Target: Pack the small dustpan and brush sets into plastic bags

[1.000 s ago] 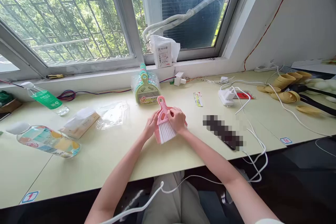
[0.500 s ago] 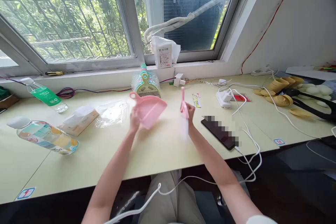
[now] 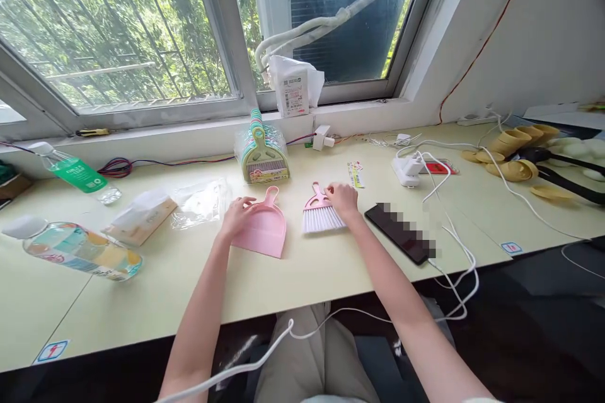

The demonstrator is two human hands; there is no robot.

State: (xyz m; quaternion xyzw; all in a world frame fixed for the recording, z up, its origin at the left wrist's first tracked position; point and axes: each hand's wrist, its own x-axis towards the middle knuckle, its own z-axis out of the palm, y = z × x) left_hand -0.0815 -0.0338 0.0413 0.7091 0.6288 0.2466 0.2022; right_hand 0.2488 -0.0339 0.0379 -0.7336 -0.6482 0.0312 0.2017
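Observation:
A pink dustpan (image 3: pixel 262 231) lies on the table with its handle pointing toward the window. My left hand (image 3: pixel 237 216) is closed on the dustpan's left edge. To the right, a small pink brush (image 3: pixel 321 216) rests with its white bristles toward me. The fingers of my right hand (image 3: pixel 343 199) are bent at the brush's right side, pinching its edge. Behind the dustpan stands a stack of green brush-and-dustpan sets (image 3: pixel 265 154) in clear plastic.
Two bottles (image 3: pixel 80 174) (image 3: pixel 78 250), a tissue pack (image 3: pixel 142 220) and a clear bag (image 3: pixel 201 203) lie left. At right are a phone (image 3: pixel 399 233), a power strip (image 3: pixel 407 171), white cables and yellow cups (image 3: pixel 513 143).
The dustpan has turned its handle toward the window and come down flat. The brush, edge-on before, now shows its broad side lower down, on the table. Both hands have shifted with them.

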